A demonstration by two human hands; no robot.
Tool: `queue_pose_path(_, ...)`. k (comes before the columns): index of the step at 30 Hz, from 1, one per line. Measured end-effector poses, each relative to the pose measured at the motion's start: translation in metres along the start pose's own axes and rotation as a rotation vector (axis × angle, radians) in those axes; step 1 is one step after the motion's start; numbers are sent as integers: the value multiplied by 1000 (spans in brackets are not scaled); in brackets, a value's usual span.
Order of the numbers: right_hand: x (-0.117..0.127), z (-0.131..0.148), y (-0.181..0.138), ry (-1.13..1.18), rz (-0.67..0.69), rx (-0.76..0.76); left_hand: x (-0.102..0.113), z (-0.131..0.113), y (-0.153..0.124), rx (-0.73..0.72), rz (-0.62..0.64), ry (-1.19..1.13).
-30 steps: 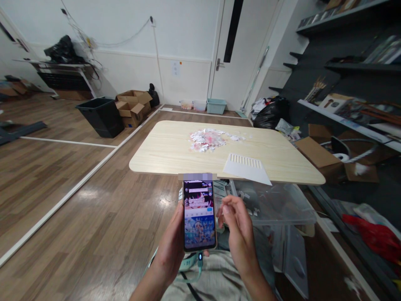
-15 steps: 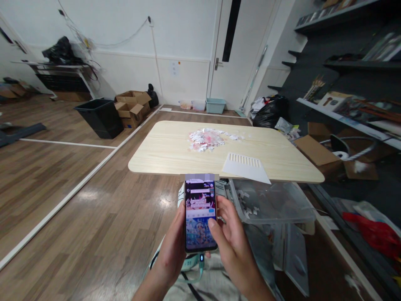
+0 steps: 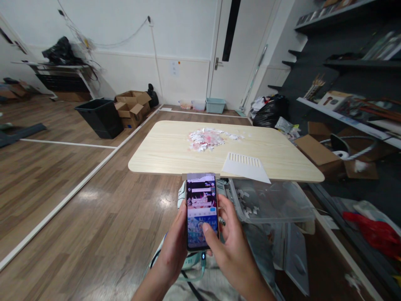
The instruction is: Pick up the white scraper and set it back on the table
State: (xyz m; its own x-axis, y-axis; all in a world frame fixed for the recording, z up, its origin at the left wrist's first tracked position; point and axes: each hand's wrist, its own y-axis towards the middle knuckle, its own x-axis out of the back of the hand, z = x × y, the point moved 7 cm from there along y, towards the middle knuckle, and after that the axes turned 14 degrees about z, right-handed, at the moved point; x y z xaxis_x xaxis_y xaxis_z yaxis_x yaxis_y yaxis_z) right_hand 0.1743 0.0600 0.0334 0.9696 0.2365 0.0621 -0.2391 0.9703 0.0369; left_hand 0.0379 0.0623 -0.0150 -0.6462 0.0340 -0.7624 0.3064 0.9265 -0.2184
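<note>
A smartphone (image 3: 202, 200) with a lit screen is held upright before me, below the table's near edge. My left hand (image 3: 176, 238) grips its left side. Along the right side my right hand (image 3: 230, 238) wraps the phone, its thumb over the lower part of the screen. A light green cable (image 3: 203, 261) is plugged into the phone's bottom end. Beyond it, on the pale wooden table (image 3: 156, 150), lies a heap of white and pink paper scraps (image 3: 206, 139). A white sheet with a row of slots (image 3: 246, 167) overhangs the near edge.
A clear plastic bin (image 3: 282, 205) with some white scraps sits under the table's near right. Cardboard boxes (image 3: 319, 146) and dark shelves (image 3: 338, 46) line the right. To the left stand a black trash bin (image 3: 102, 119) and more cardboard boxes (image 3: 131, 106).
My right thumb has moved left and slightly down across the phone's screen. The phone has shifted a little to the right. Both hands keep their hold.
</note>
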Motion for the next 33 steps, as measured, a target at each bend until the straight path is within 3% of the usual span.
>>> queue_pose_path(12, -10, -15, -1, -7, 21, 41, -7, 0, 0, -1, -1, -18)
queue_pose_path(20, -10, -25, -1, 17, 15, 43, 9, 8, 8, -67, -89, 15)
queue_pose_path(33, -3, -22, -2, -22, 41, 24, 13, 13, 12, -70, -58, -9)
